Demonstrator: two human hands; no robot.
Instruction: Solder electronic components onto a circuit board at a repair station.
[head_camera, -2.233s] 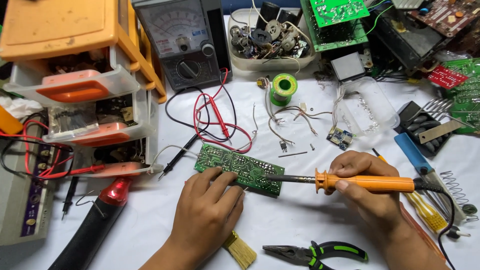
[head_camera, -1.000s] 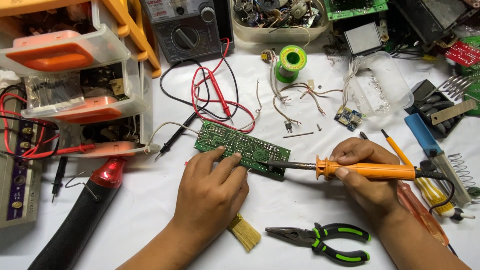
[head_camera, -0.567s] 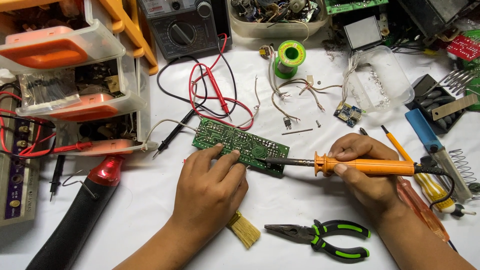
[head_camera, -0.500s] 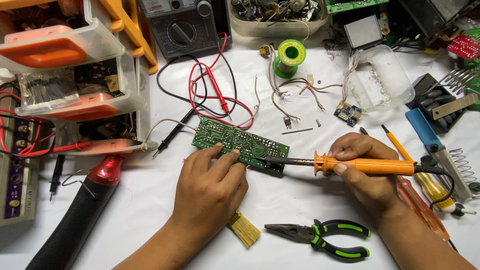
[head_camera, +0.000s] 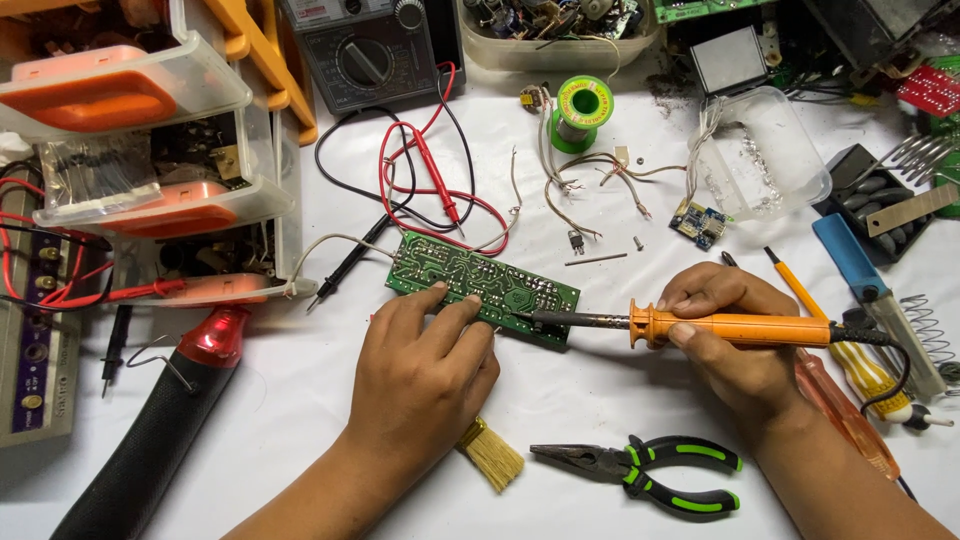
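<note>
The left hand (head_camera: 425, 365) lay palm down on the table (head_camera: 300, 400), its fingers (head_camera: 455, 305) spread and pressing the near edge of a green circuit board (head_camera: 480, 285). The right hand (head_camera: 730, 340) was closed around the orange handle of a soldering iron (head_camera: 735, 327), thumb and fingers pinching it near the collar; the dark metal tip pointed left and touched the right part of the board. The board lay flat near the middle of the table, tilted slightly so that its right end sat nearer the person.

Just in front of the left wrist lay a small brush (head_camera: 490, 455) with pale bristles, and beside it, between the two forearms, a pair of pliers (head_camera: 650, 475) with black and green grips. Behind the board lay red and black probe leads (head_camera: 430, 185) running up to a multimeter (head_camera: 365, 50). A green spool of solder (head_camera: 580, 110) stood farther back, near loose wires. A clear plastic container (head_camera: 765, 155) lay to the right of the spool. At the far left stood stacked clear drawers (head_camera: 150, 150) with orange fronts, and a red-and-black tool (head_camera: 170, 420) lay below them.
</note>
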